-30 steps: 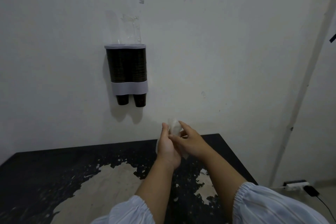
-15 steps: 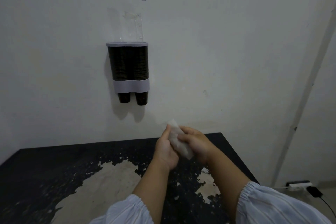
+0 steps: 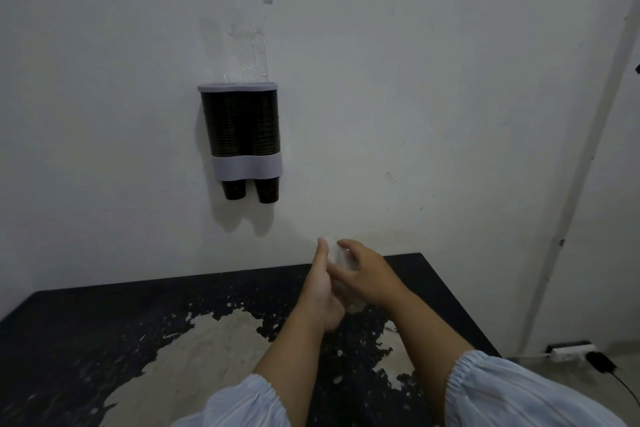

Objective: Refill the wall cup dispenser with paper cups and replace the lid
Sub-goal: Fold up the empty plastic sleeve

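Observation:
The wall cup dispenser (image 3: 246,167) hangs on the white wall with two full columns of dark paper cups (image 3: 239,125); one cup pokes out below each tube. Its pale lid (image 3: 237,87) sits on top, with a clear flap standing up above it. Well below and to the right, over the table, my left hand (image 3: 320,284) and my right hand (image 3: 367,276) press together around a crumpled clear plastic wrapper (image 3: 335,249). Most of the wrapper is hidden between my palms.
A black table (image 3: 104,329) with large patches of peeled paint stands against the wall. A white conduit (image 3: 581,163) runs down the wall at the right. A power strip (image 3: 571,352) with a black plug lies on the floor at the lower right.
My hands have kept kneading the wrapper, squeezing it smaller; my right hand has shifted over the left. The dispenser is unchanged.

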